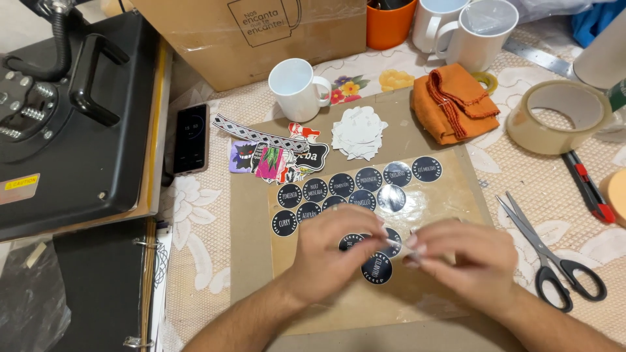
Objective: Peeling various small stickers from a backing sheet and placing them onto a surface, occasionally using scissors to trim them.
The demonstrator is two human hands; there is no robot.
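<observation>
My left hand (336,251) and my right hand (466,255) meet over a brown sheet (450,195) on the table. Together their fingertips pinch a small pale piece, likely a sticker backing (405,246). Round dark labels (355,189) with white lettering lie in rows just beyond my hands. One more round label (377,268) lies directly under my fingers. A pile of white peeled backings (357,132) sits further back, next to several coloured stickers (270,160).
Scissors (554,264) and a red utility knife (589,188) lie at the right, near a roll of clear tape (559,116). An orange cloth (451,99), white mugs (297,88), a cardboard box (254,36), a phone (191,138) and a black heat press (65,117) surround the sheet.
</observation>
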